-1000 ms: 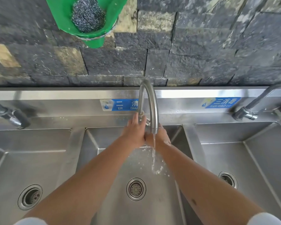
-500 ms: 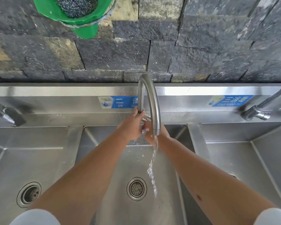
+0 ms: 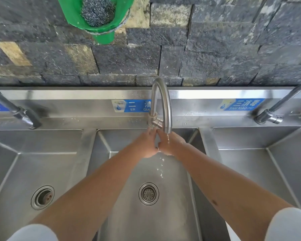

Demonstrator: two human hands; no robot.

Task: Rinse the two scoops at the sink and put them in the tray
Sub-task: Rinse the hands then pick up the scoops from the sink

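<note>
Both forearms reach over the middle basin [image 3: 122,171] of the steel sink, above its drain [image 3: 148,193]. The left hand [image 3: 145,145] and right hand [image 3: 170,145] press together under the tap [image 3: 162,105], which gives only drips; their fingers are loosely curled, holding nothing that can be made out. No scoop or tray shows; beyond, a green holder [image 3: 101,32] with a steel scourer [image 3: 97,12] hangs on the stone wall.

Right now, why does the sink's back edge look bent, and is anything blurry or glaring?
Head view: the wide-angle lens bows the steel backsplash and splays the forearms; daylight is soft, with a bright glare band along that backsplash; the faucet and stone wall are sharp; the water drops are slightly smeared; the left hand and right hand are sharp.
</note>
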